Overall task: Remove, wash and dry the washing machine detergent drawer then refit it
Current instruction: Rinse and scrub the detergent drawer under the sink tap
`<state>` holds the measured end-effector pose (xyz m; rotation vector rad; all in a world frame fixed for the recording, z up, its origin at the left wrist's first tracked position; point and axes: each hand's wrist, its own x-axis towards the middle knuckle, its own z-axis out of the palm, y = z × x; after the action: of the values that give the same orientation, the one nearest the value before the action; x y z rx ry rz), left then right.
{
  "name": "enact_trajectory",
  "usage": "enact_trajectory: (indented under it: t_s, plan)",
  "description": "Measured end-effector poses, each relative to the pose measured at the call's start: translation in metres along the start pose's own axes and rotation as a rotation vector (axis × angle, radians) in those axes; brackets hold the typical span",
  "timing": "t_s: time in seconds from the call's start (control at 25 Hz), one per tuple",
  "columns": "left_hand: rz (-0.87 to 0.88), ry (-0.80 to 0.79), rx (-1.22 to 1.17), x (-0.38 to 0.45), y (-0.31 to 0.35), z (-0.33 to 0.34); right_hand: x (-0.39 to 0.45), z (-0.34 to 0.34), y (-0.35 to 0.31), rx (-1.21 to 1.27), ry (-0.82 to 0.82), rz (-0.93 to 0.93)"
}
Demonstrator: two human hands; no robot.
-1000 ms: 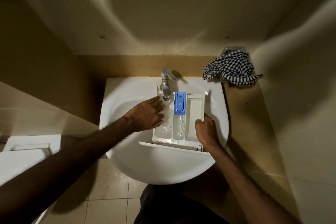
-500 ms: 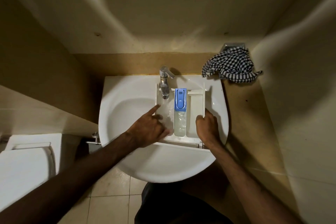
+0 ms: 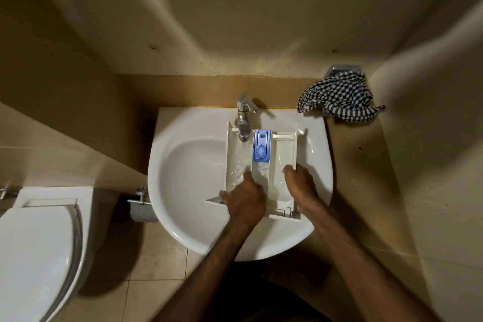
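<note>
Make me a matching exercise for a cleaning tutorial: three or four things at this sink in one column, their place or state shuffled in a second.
Things:
1. detergent drawer
2. checked cloth
3. tap
4. right hand

Places or states:
A. on the ledge right of the basin
B. gripping the drawer's right wall
C. lying in the basin
D. running water into the left compartment

Pairs: 1-C, 2-A, 3-D, 4-B

Dim, warm yellowish light falls from above and behind the viewer. The white basin [image 3: 198,227] is the brightest surface, with soft glare on its rim. Broad dark shadows band the walls and pool beneath the basin. Wide-angle distortion bends the edges; the left hand [image 3: 244,200] is motion-blurred.
</note>
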<state>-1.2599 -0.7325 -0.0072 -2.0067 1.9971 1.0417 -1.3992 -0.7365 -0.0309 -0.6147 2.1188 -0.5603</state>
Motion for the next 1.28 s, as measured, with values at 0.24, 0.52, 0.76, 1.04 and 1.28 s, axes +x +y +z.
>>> enact_trajectory:
  t_s: [0.24, 0.52, 0.76, 1.04, 1.28]
  plan:
    - [0.033, 0.313, 0.148, -0.002, -0.007, -0.013, -0.008, 0.028, 0.0, 0.177, 0.071, 0.108]
    - [0.163, 0.197, 0.37, 0.001, -0.037, -0.014, -0.014, 0.038, 0.0, 0.198, 0.144, 0.086]
    - [0.173, 0.187, 0.38, 0.015, -0.035, -0.012, -0.026, 0.03, 0.003, 0.404, 0.017, 0.124]
    - [0.295, 0.222, 0.535, 0.031, -0.067, -0.042, -0.013, -0.016, -0.026, 0.626, -0.067, -0.139]
    - [0.329, 0.262, 0.656, 0.021, -0.062, -0.045, -0.018, -0.003, -0.036, 0.176, 0.125, -0.255]
